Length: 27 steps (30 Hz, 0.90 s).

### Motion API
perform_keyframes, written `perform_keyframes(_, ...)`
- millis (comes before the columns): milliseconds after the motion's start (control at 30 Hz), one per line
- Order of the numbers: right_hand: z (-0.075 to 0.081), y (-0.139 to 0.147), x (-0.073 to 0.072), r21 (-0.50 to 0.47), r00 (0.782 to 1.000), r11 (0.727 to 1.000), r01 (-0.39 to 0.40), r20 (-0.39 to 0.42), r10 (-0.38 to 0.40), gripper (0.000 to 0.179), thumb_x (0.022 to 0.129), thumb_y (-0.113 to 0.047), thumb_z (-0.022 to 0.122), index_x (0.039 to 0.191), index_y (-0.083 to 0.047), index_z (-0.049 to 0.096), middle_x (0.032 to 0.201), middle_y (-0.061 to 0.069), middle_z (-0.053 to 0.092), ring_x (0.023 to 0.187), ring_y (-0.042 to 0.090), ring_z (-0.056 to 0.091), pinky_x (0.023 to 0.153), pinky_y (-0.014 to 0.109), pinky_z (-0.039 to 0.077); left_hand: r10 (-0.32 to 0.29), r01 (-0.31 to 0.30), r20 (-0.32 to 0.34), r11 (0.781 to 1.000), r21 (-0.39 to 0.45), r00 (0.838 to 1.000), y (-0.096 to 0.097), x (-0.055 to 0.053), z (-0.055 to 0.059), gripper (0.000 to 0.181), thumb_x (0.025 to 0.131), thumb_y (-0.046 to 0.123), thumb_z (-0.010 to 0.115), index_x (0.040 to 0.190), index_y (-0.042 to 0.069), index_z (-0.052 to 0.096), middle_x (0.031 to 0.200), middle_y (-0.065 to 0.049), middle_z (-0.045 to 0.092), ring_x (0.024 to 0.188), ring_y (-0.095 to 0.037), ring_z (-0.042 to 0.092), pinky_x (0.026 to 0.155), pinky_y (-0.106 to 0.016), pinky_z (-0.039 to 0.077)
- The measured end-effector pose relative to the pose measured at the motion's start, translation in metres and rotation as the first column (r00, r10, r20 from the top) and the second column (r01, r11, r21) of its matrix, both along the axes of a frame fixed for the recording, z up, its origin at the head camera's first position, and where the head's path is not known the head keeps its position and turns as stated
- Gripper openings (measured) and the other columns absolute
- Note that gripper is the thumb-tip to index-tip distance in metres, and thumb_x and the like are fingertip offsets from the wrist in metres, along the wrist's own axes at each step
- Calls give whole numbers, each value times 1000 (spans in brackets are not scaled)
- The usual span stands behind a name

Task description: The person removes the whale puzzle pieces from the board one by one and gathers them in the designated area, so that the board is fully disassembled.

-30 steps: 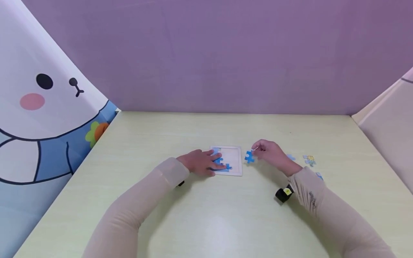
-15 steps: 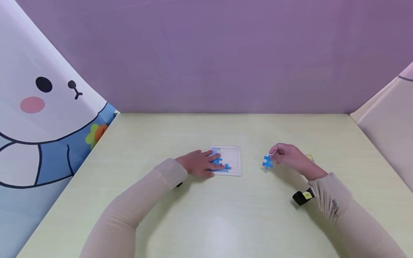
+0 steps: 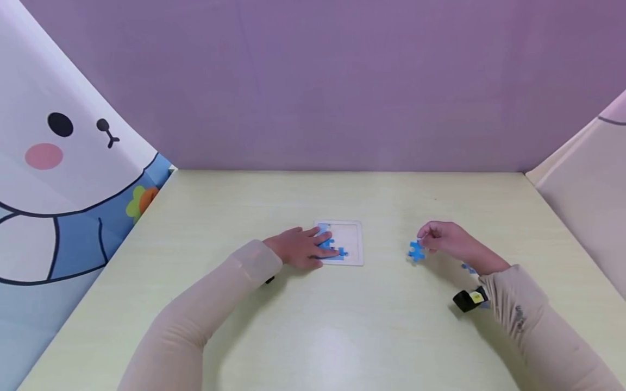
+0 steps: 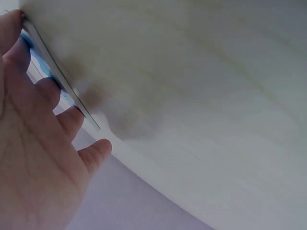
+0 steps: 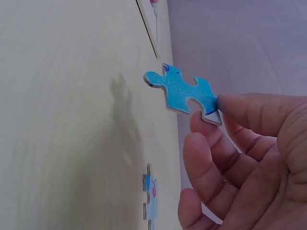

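Observation:
My left hand (image 3: 300, 248) rests with spread fingers across the left side of a white square puzzle tray (image 3: 361, 244). Blue puzzle pieces (image 3: 337, 253) lie inside it along the left and bottom, partly covered by the fingers. In the left wrist view, the fingertips (image 4: 72, 117) touch the tray's edge. To the right of the tray, my right hand (image 3: 447, 241) pinches a blue jigsaw piece (image 3: 417, 251) by one corner, between thumb and fingers. In the right wrist view, this jigsaw piece (image 5: 184, 93) is tilted and held above the table.
A loose puzzle piece (image 3: 468, 268) lies under the right forearm; the right wrist view shows a loose piece (image 5: 151, 196) flat on the table (image 3: 303, 326). A black wrist camera (image 3: 469, 299) hangs below the right sleeve. A purple backdrop (image 3: 342, 87) stands behind the table.
My right hand has moved right, away from the tray, carrying the blue jigsaw piece. Its forearm now covers most of the loose pieces. The left hand stays on the tray.

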State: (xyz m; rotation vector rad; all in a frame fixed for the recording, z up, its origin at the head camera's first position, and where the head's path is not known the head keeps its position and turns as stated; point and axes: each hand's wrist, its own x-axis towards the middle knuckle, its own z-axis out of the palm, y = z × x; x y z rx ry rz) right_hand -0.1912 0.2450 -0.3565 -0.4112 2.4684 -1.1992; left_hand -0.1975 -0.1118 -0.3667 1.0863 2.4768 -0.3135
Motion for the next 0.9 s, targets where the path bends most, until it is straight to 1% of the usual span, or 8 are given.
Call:
perform_keyframes(200,-4,10,-2,31,1000,999,-22,7,22,21,97,-11,54,108,6,57,88,4,62,82,19,59,76,32,49,23,-23,17,1000,-16,1000,1,0,2,50,101,45,36,150,38,28,161,-2,11,146,-31,7,111,-53,22)
perform_keyframes(300,-3,15,-1,56,999,998,-40,4,40,19,95,-10,55,106,5,58,91,5,63,82,19,59,75,33,50,22,-22,14,1000,-21,1000,2,0,3,50,101,46,36,150,38,28,161,-1,11,146,-30,7,110,-53,22)
perform_keyframes(433,1,21,-1,89,998,994,-56,10,56,17,95,-11,55,105,2,59,93,5,64,84,19,60,76,36,51,29,-29,18,999,-22,999,1,0,3,51,101,46,36,150,39,27,161,-1,10,146,-30,7,110,-53,23)
perform_keyframes(533,3,26,-4,94,998,994,-59,33,56,16,96,-12,56,103,2,59,89,4,62,85,19,61,77,36,51,36,-36,17,999,-20,999,2,-2,2,51,101,46,36,150,39,27,161,-1,10,146,-30,7,110,-53,23)
perform_keyframes(700,4,35,-9,84,996,994,-69,68,64,16,95,-10,56,103,4,58,85,3,60,82,18,58,74,34,50,36,-36,19,999,-14,999,4,-6,1,51,101,45,36,151,37,27,161,-3,10,146,-31,7,109,-54,24)
perform_keyframes(900,3,41,-15,65,993,995,-80,92,74,15,94,-7,56,101,6,57,78,1,54,72,15,51,68,32,46,49,-49,23,999,-18,999,7,-8,2,51,101,45,36,151,38,26,161,-2,8,146,-31,5,109,-55,23)
